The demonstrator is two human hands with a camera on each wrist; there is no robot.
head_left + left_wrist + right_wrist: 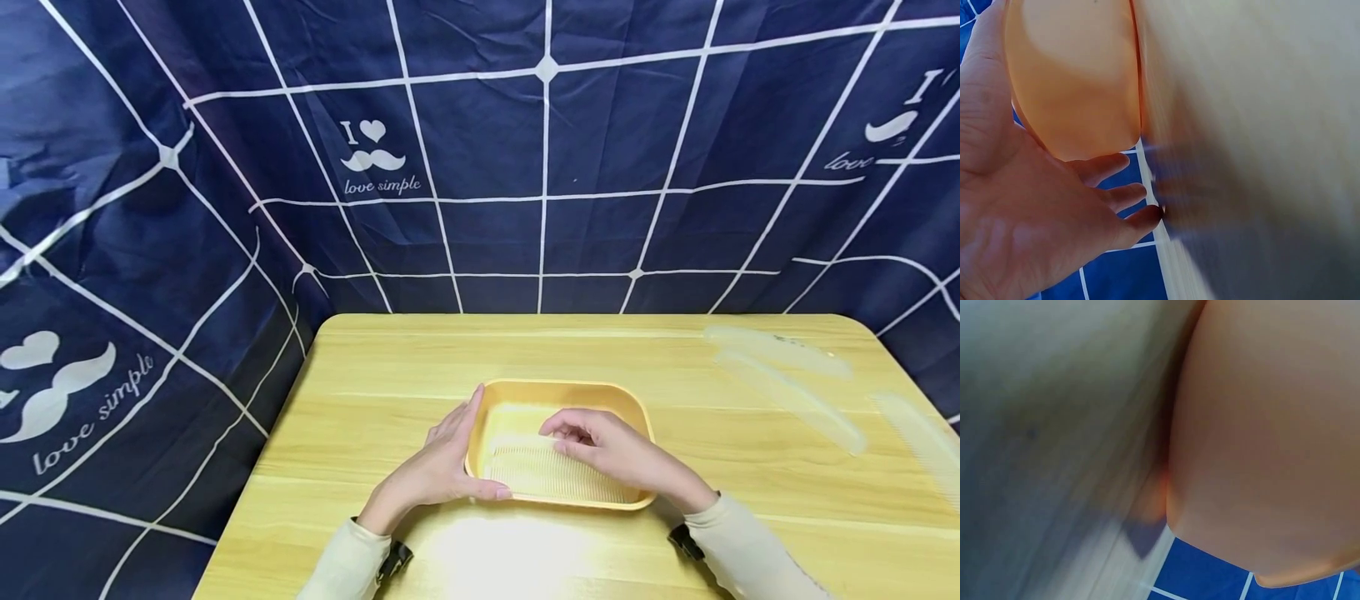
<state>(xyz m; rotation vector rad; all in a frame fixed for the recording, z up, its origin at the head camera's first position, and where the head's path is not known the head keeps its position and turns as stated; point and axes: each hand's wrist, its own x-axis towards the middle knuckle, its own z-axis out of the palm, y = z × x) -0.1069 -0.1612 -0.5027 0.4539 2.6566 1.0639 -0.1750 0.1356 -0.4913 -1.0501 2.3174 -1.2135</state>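
Cream comb (528,475): in the yellow tray (555,392), along its near wall, long axis L-R.
R hand (611,450): nearer; thumb & index narrow, pinching comb's far edge approx. mid-length, so teeth lie personward of the fingertips.
L hand (438,471): fingers straight, wide round tray's L end (thumb at near rim, I'd say).

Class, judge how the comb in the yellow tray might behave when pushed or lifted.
The comb is probably stiff, its teeth standing in an even row. Those fine teeth might snap. Being flat, it would likely slide, not roll.
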